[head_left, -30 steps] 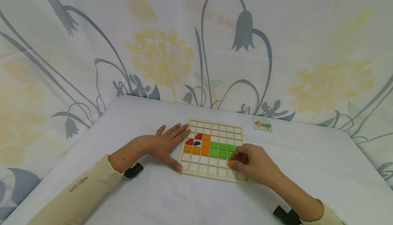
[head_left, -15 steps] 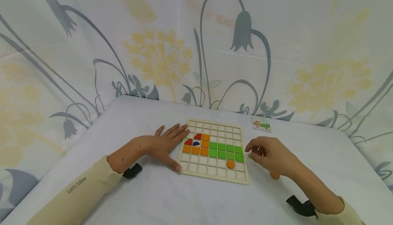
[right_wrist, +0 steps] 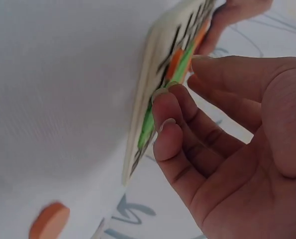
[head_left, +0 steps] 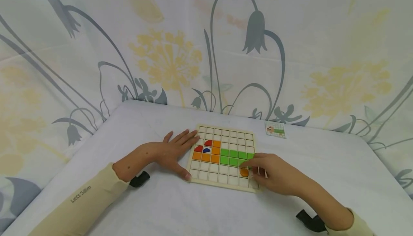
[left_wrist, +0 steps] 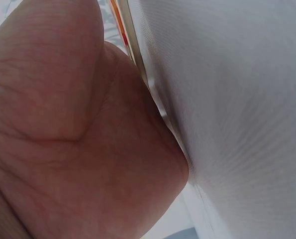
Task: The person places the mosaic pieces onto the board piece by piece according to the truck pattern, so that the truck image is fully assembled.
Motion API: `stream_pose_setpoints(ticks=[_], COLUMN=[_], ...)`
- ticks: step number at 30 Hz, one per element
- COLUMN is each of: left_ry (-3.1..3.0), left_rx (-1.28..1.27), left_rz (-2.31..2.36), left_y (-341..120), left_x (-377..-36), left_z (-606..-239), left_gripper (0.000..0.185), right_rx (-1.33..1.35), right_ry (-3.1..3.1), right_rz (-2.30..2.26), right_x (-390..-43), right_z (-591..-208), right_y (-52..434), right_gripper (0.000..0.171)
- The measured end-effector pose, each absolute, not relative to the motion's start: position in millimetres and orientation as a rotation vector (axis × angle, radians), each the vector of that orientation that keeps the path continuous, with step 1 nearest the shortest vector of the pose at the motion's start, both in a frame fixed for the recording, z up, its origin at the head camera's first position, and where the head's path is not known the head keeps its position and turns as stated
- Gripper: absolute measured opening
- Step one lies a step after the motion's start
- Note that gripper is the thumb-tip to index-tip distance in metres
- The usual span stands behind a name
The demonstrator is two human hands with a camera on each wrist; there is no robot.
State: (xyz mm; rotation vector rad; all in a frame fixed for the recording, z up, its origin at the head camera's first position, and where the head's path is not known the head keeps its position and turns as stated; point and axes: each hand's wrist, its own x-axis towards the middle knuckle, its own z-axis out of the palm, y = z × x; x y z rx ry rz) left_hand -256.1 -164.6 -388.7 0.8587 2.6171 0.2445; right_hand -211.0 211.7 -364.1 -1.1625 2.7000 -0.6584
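Note:
My left hand (head_left: 174,155) lies with spread fingers along the left edge of a cream grid board (head_left: 222,178), thumb at the near corner. In the left wrist view its palm (left_wrist: 88,149) fills much of the frame. Over the board's right side hovers my right hand (head_left: 274,175), fingers loosely bent beside a round orange piece (head_left: 244,172) that sits below the green tiles (head_left: 233,153). Nothing shows between its thumb and fingers in the right wrist view. Orange tiles (head_left: 205,157), red curved pieces (head_left: 208,143) and a blue half-round piece (head_left: 206,150) occupy cells farther left.
A small picture card (head_left: 275,130) lies behind the board, to the right. Another orange piece (right_wrist: 49,220) rests on the white cloth (head_left: 161,207) in the right wrist view. Black fittings (head_left: 139,179) sit under both wrists. Flowered fabric (head_left: 174,64) hangs behind.
My right hand let go of the round orange piece on the board and drew off to the right, then came back over the board beside it. My left hand stayed put.

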Motion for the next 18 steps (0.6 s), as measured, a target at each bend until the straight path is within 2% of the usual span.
stream_pose_setpoints(ticks=[7,18], left_ry=[2.618,2.615], left_rx=[0.863,0.863], left_rz=[0.246,0.249], left_y=[-165,-165], left_x=[-256,-257], left_z=[-388,-390], left_gripper=[0.134,0.135], right_rx=[-1.147,-1.180], right_ry=[2.715,2.696], right_rz=[-0.740,-0.733], right_x=[-217,-212], right_z=[-365,-373], right_y=[219,207], right_gripper=[0.018,0.019])
